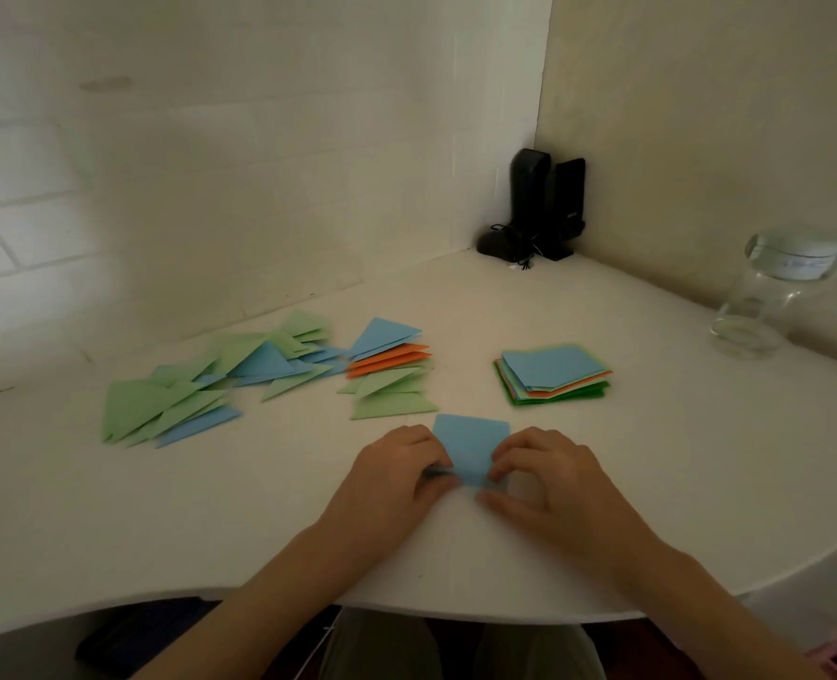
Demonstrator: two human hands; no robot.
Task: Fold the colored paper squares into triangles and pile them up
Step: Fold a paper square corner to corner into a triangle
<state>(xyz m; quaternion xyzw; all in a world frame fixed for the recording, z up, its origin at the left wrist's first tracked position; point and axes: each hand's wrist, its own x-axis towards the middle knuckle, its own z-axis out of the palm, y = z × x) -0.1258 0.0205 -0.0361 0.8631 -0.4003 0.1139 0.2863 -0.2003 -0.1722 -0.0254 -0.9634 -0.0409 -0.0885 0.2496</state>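
Hands at near table (701,483) edge: left hand (397,476) and right hand (549,476) pinch the blue square (470,446) at its near corners, fingertips closed on paper, likely starting the diagonal fold. Beyond: folded triangles (387,370) piled; unfolded stack (551,373) waits right.

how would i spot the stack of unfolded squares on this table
On the white table, look right of the triangle piles, toward the glass jar. The unfolded stack sits there alone: flat square sheets, blue on top, orange and green edges beneath.
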